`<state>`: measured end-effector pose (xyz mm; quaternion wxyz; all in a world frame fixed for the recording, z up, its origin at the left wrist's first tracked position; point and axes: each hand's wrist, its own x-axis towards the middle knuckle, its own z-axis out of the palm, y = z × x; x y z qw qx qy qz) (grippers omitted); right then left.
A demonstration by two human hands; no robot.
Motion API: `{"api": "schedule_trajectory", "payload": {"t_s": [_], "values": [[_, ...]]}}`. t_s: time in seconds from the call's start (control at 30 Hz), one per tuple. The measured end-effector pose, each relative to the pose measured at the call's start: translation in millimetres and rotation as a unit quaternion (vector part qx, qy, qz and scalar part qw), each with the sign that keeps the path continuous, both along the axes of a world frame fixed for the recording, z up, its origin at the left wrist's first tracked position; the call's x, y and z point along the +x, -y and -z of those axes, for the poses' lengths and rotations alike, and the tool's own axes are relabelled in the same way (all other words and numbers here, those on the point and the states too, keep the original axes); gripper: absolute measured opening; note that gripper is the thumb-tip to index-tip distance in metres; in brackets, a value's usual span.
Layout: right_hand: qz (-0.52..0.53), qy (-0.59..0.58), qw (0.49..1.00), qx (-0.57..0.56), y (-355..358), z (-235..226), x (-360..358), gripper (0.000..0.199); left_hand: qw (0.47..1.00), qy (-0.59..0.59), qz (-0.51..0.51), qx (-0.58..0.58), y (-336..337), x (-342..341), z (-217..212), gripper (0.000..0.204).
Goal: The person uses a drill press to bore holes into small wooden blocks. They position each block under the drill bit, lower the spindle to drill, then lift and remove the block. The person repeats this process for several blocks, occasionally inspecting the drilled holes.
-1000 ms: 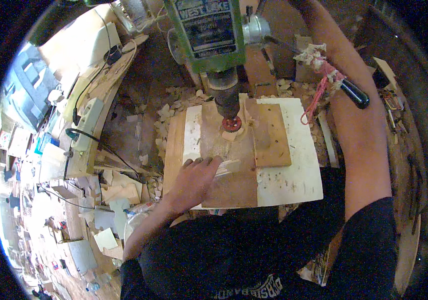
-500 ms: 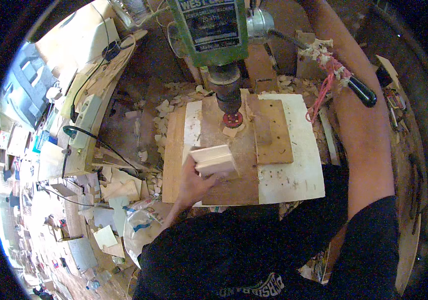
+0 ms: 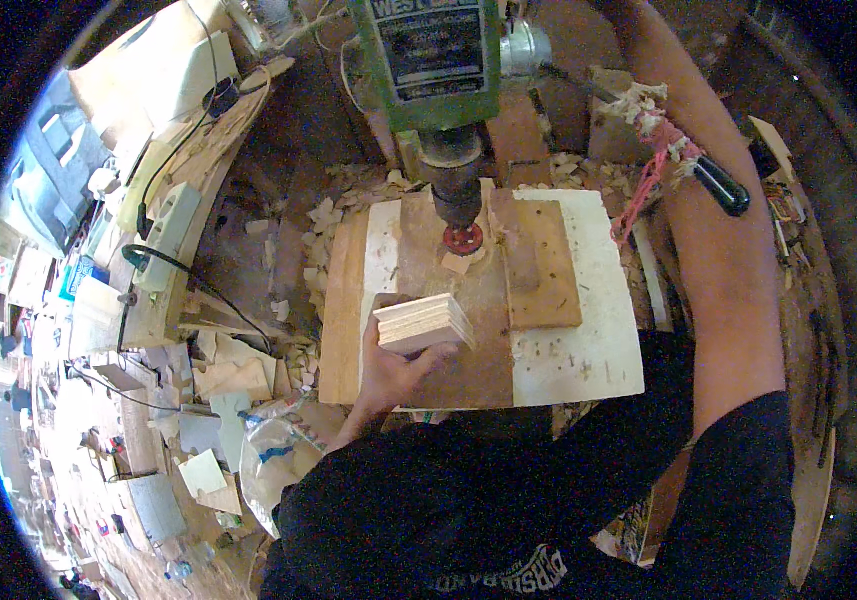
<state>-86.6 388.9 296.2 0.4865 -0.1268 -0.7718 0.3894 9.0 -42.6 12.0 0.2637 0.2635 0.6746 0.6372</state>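
My left hand (image 3: 397, 373) is closed around a stack of thin, pale wooden pieces (image 3: 422, 325), its layered edges turned up, above the front of the work board. Beyond it stands a green drill press (image 3: 432, 70), its dark chuck (image 3: 456, 180) carrying a round red cutter (image 3: 463, 239). Just below the cutter, a small pale piece of wood (image 3: 456, 263) lies on the brown board (image 3: 448, 375). To its right sits a brown wooden block (image 3: 545, 265). My right arm (image 3: 723, 270) reaches up past the machine's lever, and its hand lies beyond the upper edge.
A lever with a black grip (image 3: 722, 186), wrapped in pink and white cord, sticks out right of the press. Wood offcuts (image 3: 323, 225) lie around the board. At left are a power strip (image 3: 170, 230) with black cables, a clear plastic bag (image 3: 278, 450) and scattered wood scraps.
My left hand has tilted the stack, so several layered edges now show. The small piece beneath the cutter and the right arm look much the same; the whole view has shifted slightly.
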Motion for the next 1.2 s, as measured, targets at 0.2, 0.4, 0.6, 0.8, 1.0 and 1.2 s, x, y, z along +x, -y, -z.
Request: {"api": "schedule_trajectory", "payload": {"t_s": [0.2,0.4,0.6,0.8,1.0,1.2], "values": [[0.01,0.017,1.0,-0.01,0.2,-0.2,2.2,0.028,0.994,-0.107,0.021,0.009,-3.1,-4.3,-3.7,0.066],[0.017,-0.001,1.0,0.003,1.2,-0.1,0.0,0.028,0.991,-0.131,-0.005,-0.02,-13.3,1.0,-4.9,0.06],[-0.005,0.021,1.0,0.005,7.0,-1.7,10.2,0.029,0.959,-0.261,0.072,-0.078,-6.6,-25.1,-91.0,0.054],[0.009,0.038,0.999,-0.004,11.9,-4.6,11.7,0.028,0.734,-0.512,0.266,-0.359,-26.7,-14.1,-79.9,0.052],[0.006,0.02,1.0,0.003,6.8,-2.7,7.0,0.03,0.734,-0.553,0.246,-0.306,-23.5,-13.9,-50.8,0.062],[-0.015,0.004,1.0,0.003,6.0,-1.3,7.4,0.031,0.834,-0.372,0.32,-0.251,-24.9,-28.0,-77.9,0.064]]}}
